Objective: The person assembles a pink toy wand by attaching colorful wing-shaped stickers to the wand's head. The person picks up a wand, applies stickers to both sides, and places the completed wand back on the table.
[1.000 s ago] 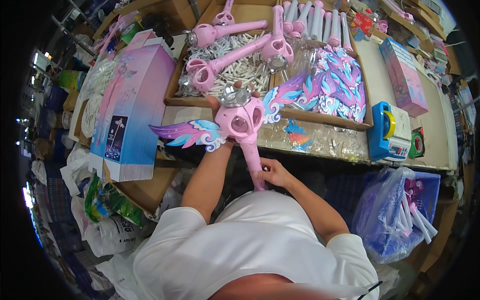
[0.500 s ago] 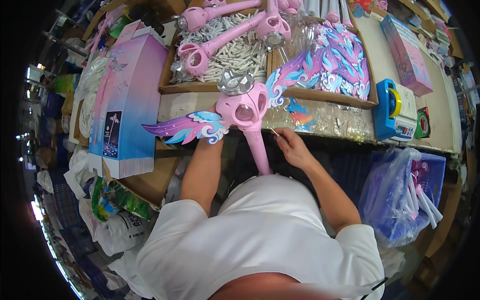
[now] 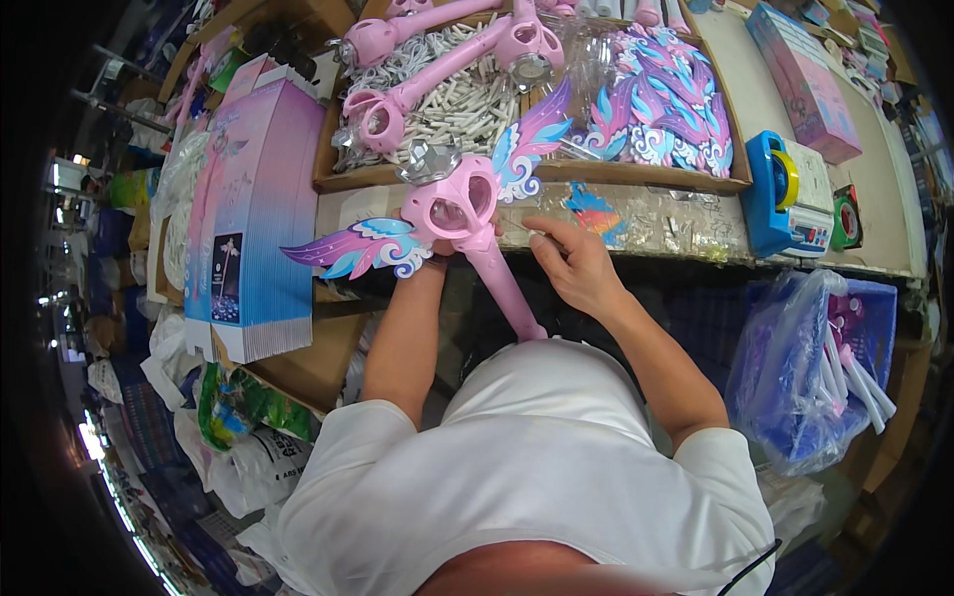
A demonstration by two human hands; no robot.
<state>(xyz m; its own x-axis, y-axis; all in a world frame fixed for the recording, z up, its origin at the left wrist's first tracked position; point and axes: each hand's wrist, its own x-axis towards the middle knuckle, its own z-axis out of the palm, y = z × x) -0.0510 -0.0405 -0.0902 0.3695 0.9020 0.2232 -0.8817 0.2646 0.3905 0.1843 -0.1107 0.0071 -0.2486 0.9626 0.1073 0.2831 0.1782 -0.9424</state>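
Wand in hand: the pink winged wand [image 3: 479,240] is in front of your body, tilted, its handle's lower end close to your shirt front [image 3: 542,427]; whether they touch, I cannot tell.
Wand head: a silver faceted crown [image 3: 429,162] tops it, with one purple-and-blue wing [image 3: 368,248] spread to your left and another wing [image 3: 532,149] to your right.
Left grip: your left hand [image 3: 441,250] is clamped on the wand from behind, just below its head; most of the fingers are hidden, so how widely they spread does not show.
Right grip: your right hand [image 3: 578,266] is just beside the wand, thumb and forefinger close together, other fingers curled; whether something thin sits between the tips is too small to tell.
Beyond the wand: a cardboard tray [image 3: 686,180] holds small white sticks [image 3: 467,114], a heap of loose wings [image 3: 666,104] and more pink wands [image 3: 452,70].
Your left side: a stack of flattened pink-and-blue boxes [image 3: 263,199].
Your right side: a blue tape dispenser [image 3: 767,194] on the table, with a blue basket [image 3: 879,308] lower down.
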